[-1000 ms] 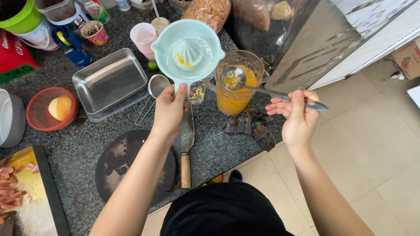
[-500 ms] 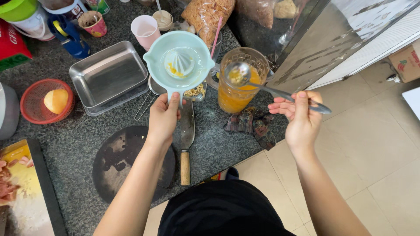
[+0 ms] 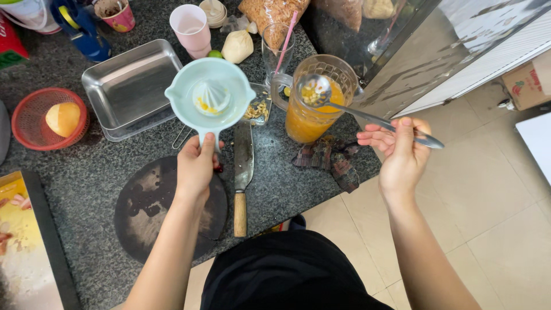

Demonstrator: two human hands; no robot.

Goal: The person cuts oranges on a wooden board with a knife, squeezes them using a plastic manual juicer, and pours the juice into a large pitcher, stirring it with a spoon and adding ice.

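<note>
The left hand (image 3: 195, 166) is clenched on the handle of a pale blue juicer (image 3: 210, 102), held up over the tabletop (image 3: 97, 172) with bits of yellow pulp around its cone. The right hand (image 3: 402, 152) pinches the handle of a long metal spoon (image 3: 367, 117), whose bowl sits over the mouth of a glass pitcher (image 3: 313, 100) and carries pulp and seeds. The pitcher is well filled with orange juice, so the squeezing looks largely done; judging by the spoon, seeds remain to be lifted out. The pitcher stands near the front edge of the tabletop, just above a crumpled dark cloth (image 3: 333, 161). A knife (image 3: 242, 178) lies between the hands with its wooden handle pointing to the edge, beside a round dark board (image 3: 149, 212). Behind the juicer a metal tray (image 3: 129, 86), a pink cup (image 3: 192, 28) and a red basket (image 3: 49, 117) crowd the back; the freest room is around the board
</note>
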